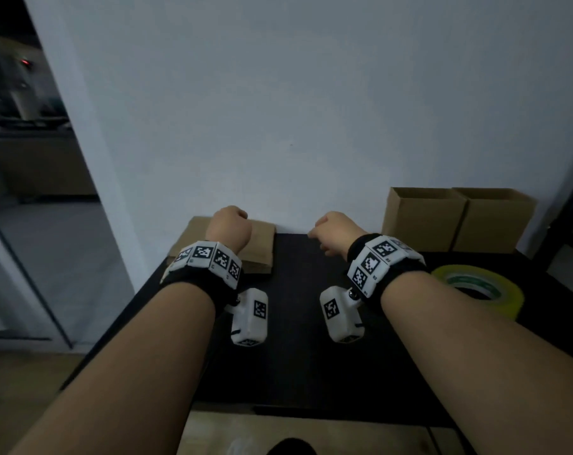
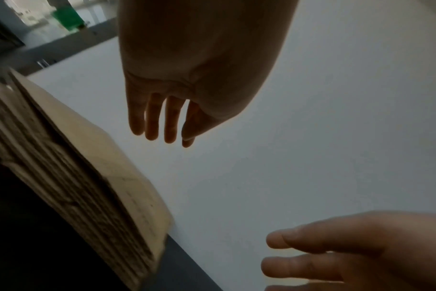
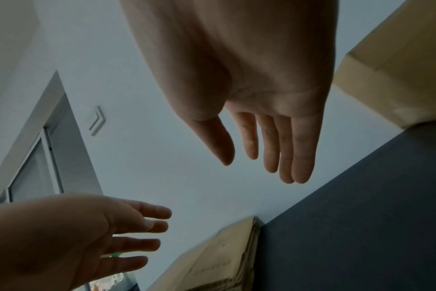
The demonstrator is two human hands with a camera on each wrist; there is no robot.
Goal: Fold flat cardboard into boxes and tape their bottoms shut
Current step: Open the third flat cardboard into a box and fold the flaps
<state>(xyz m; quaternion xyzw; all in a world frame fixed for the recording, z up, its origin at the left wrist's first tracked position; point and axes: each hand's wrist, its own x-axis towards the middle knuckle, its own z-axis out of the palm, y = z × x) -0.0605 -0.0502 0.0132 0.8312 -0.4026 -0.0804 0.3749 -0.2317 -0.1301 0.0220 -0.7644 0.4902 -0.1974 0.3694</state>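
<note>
A stack of flat cardboard sheets point(image 1: 257, 251) lies at the back left of the black table point(image 1: 298, 362). My left hand point(image 1: 231, 224) hovers above that stack, and the left wrist view shows its fingers point(image 2: 159, 126) straight and holding nothing, with the stack's edges point(image 2: 87, 187) below it. My right hand point(image 1: 332, 233) hangs over the table's back middle, empty. In the right wrist view its fingers point(image 3: 284, 157) are straight and apart from the stack point(image 3: 227, 254). Two folded boxes point(image 1: 423, 218) point(image 1: 495, 221) stand with open tops at the back right.
A roll of yellow-green tape point(image 1: 479, 287) lies on the table to the right of my right forearm. A white wall point(image 1: 295, 110) rises directly behind the table. A dark doorway point(image 1: 22, 126) opens at the left, beyond the table's left edge.
</note>
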